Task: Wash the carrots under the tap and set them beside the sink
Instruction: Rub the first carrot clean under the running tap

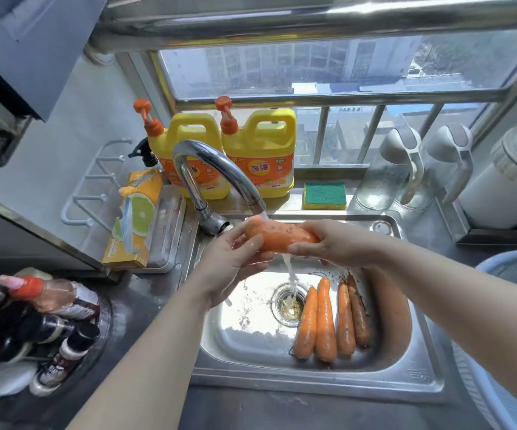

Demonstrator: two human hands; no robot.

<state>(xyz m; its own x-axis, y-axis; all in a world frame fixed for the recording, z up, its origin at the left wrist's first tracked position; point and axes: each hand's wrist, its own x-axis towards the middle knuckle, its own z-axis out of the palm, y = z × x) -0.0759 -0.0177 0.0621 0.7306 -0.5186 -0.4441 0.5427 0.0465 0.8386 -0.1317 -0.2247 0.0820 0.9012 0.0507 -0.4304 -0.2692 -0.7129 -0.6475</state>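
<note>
Orange speckled carrot (282, 240) lies under the curved steel tap (223, 161); fingers of the left hand (232, 265) and right hand (337, 243) clamp its ends; wet, it may slip into the steel sink (313, 389).

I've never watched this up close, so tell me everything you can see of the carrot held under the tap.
The carrot is orange, thick and wet, with small dark specks on its skin. It lies roughly level above the sink, right under the tap; water runs over it and falls toward the drain. The left hand grips one end, the right hand the other.
</note>
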